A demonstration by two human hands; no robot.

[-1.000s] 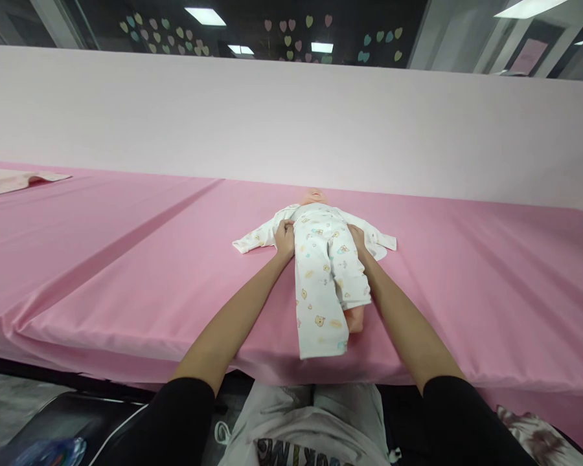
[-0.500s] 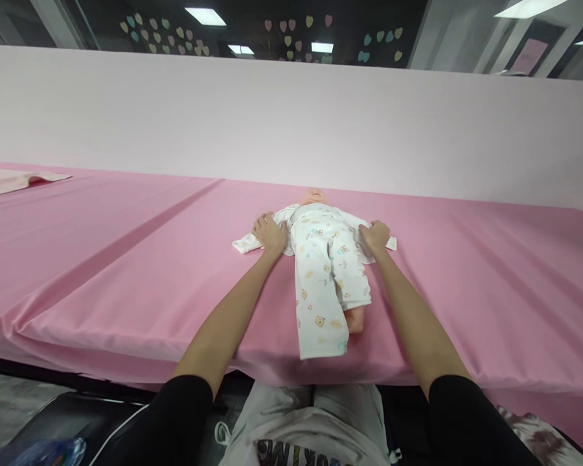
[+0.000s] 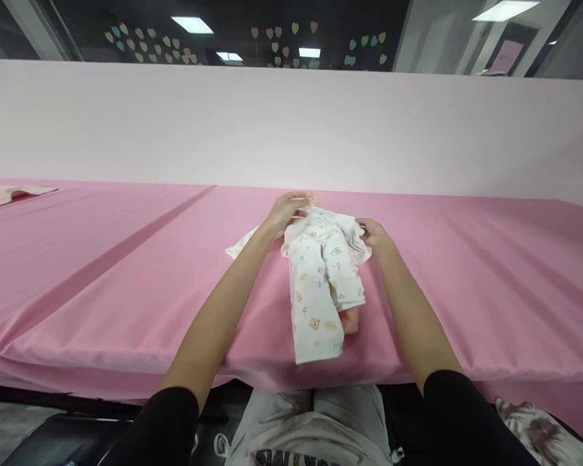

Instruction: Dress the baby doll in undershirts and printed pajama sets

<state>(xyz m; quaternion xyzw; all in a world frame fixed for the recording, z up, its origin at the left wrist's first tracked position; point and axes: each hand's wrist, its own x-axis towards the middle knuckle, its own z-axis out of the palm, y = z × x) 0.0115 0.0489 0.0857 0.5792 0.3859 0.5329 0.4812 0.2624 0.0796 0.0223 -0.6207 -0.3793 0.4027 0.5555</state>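
Two bare hands about the upper half of a doll [image 3: 349, 318], stretched out near the middle of the bed's [image 3: 432, 285] front edge, head toward the back edge. Left hand [image 3: 290, 212] bent over the neckline, close by the head, fingers blurred; cannot tell whether pinching or merely brushing. Right hand [image 3: 373, 234] against the bunched side of the shirt [image 3: 362, 251], fingers curled at the cloth; grip partly hidden, so no telling how firm. Likeliest trouble, in judgement: more rucking of the shirt, or a twisted arm within, from pulling crookedly. Also possible: sliding the whole doll toward the front edge, from too hard a tug. As for looks: white trousers [image 3: 313, 294], dotted with bears and pastel shapes; one leg long, flat, no foot showing, the other shorter, with a bare foot poking out; shirt pale, wrinkled.
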